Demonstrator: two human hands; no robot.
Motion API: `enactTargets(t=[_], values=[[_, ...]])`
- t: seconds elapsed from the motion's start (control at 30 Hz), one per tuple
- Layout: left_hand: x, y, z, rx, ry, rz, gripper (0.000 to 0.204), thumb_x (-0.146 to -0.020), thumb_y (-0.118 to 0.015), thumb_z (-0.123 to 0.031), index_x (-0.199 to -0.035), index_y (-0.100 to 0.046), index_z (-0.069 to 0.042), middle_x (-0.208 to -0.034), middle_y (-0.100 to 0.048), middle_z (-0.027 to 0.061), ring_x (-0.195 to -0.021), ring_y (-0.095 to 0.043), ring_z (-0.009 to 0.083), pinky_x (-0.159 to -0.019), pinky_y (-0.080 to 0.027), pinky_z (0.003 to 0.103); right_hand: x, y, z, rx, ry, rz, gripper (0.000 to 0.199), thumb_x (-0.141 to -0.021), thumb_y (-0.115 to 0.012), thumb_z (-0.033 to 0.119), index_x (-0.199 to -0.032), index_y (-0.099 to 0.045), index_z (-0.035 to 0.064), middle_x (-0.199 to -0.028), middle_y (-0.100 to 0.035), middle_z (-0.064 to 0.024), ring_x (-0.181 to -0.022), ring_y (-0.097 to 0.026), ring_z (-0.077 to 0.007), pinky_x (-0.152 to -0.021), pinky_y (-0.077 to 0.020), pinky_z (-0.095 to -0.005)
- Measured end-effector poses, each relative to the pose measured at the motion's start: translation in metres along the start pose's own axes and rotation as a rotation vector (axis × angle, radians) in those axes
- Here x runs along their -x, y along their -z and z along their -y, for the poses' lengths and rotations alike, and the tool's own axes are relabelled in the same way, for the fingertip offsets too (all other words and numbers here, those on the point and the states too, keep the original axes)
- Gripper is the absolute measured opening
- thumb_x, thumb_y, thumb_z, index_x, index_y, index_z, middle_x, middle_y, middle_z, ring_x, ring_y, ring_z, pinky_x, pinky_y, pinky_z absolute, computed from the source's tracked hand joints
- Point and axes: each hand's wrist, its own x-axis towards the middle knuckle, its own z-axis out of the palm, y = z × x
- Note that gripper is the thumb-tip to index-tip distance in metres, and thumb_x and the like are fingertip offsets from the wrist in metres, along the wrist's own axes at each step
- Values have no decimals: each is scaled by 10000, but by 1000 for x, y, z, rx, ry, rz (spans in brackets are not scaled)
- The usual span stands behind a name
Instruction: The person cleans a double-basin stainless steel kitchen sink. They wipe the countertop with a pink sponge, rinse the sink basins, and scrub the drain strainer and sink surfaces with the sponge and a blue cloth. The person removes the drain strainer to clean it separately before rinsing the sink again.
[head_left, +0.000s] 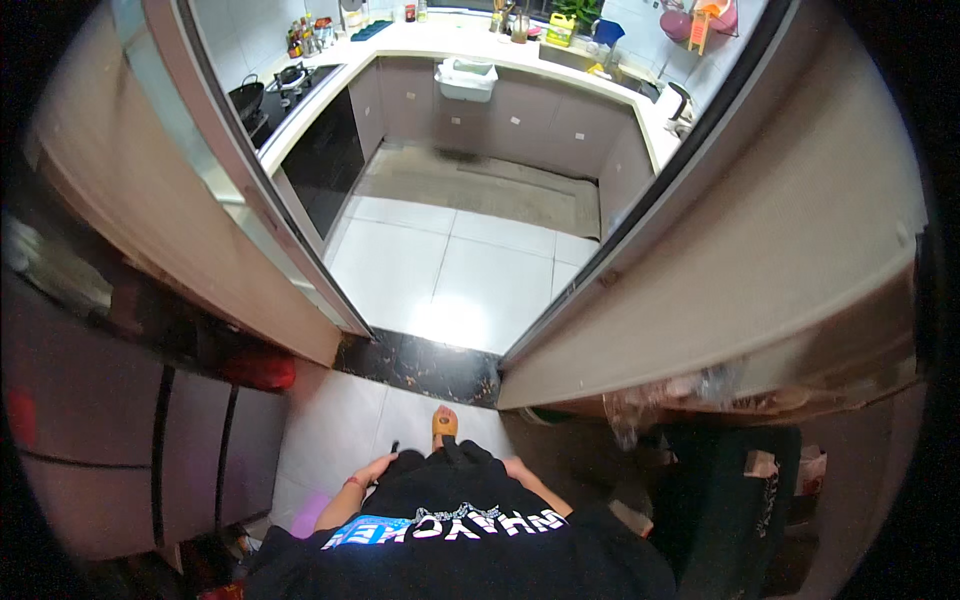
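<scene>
I stand at a kitchen doorway and look down my black shirt point(450, 520), which has light print on it. My left hand point(376, 467) rests at my waist against the shirt hem, with a red band on the wrist. My right hand point(514, 466) lies at the other side of the hem, mostly hidden by the cloth. Neither hand shows anything in it, and the fingers are covered. One foot in an orange slipper point(444, 424) sticks out ahead on the pale floor tiles, just short of the dark stone threshold point(420, 366).
Sliding door frames point(250, 200) flank the opening on both sides. Inside are a stove point(292, 78) with a wok point(247, 96), a white bin point(466, 78) hung on the cabinets, and a crowded counter. A grey fridge point(100, 440) stands at my left, a dark chair point(722, 500) at my right.
</scene>
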Motion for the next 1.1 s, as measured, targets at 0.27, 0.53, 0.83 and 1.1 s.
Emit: enactTargets(t=[0.27, 0.53, 0.83, 1.1], values=[[-58, 13, -288, -562, -608, -321, 532, -883, -559, -417, -1220, -607, -7, -1194, -630, 206, -1137, -594, 314, -976, -441, 358, -148, 185, 334, -282, 415, -92, 318, -901, -575, 237, -1039, -619, -47, -880, -692, -150, -748, -666, -187, -684, -532, -306], [-154, 42, -497, -745, -450, -175, 593, -978, -315, -473, -1216, -596, -8, -1274, -547, 278, -1240, -490, 389, -1051, -354, 411, -256, 245, 365, 21, 267, -227, 350, -901, -556, 334, -912, -685, 9, -849, -706, -105, -786, -640, -196, -736, -498, -344], [-180, 106, -773, -689, -597, -355, 596, -941, -397, -469, -1104, -630, 55, -1097, -636, 283, -1112, -582, 401, -964, -431, 427, -267, 308, 293, -772, -371, -205, 261, -926, -514, 307, -1041, -627, 101, -836, -707, -44, -629, -640, -125, -470, -432, -268], [-225, 84, -860, -534, -216, -276, 661, -945, -422, -488, -1216, -561, 99, -1270, -556, 277, -1239, -490, 401, -1062, -357, 391, -410, 419, 391, -604, -476, -69, 257, -864, -545, 279, -792, -673, 69, -729, -681, -80, -591, -614, -210, -538, -449, -373]])
